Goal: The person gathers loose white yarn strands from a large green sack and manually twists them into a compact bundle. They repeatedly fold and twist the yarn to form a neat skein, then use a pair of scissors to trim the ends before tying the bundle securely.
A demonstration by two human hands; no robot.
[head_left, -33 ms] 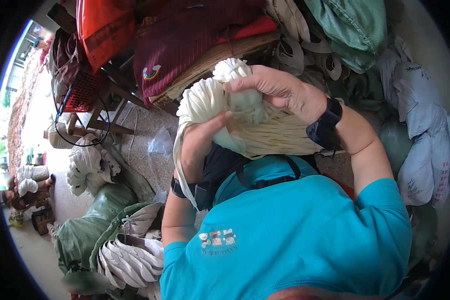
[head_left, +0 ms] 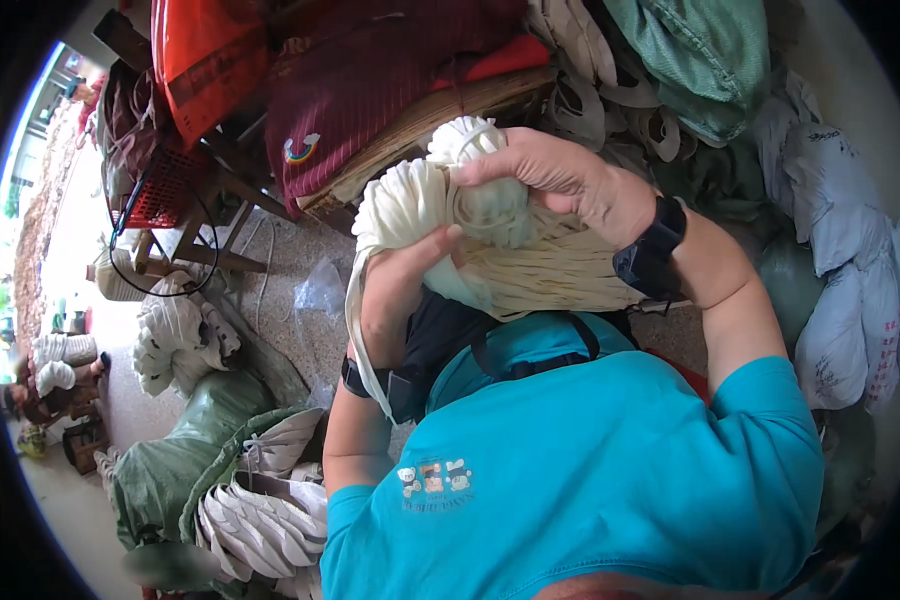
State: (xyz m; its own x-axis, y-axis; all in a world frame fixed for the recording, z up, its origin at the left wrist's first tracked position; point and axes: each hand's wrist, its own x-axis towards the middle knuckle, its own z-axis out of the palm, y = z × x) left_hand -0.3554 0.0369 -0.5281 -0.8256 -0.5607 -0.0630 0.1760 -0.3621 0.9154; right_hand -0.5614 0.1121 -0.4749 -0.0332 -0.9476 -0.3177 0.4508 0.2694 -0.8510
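Observation:
Between my two hands is a hank of flat cream cord [head_left: 402, 205], its loops bunched into two rounded folds. My left hand [head_left: 402, 275] grips the near left fold, thumb on top and the other fingers hidden under the cord. On the far right fold, my right hand [head_left: 555, 175] is closed with its thumb pressed near the middle, the fingertips out of sight behind it. A loose end of cord [head_left: 358, 330] hangs over my left wrist. Under my right forearm, more cream strands [head_left: 560, 270] spread in a flat layer above my lap.
A wooden bench [head_left: 410, 130] draped with a maroon striped cloth [head_left: 355, 95] stands just beyond the hank. White bundles [head_left: 260, 525] and a green sack [head_left: 195, 425] lie at left. White sacks [head_left: 835, 215] and another green sack [head_left: 705, 60] crowd the right. Clear plastic [head_left: 320, 288] lies on the floor.

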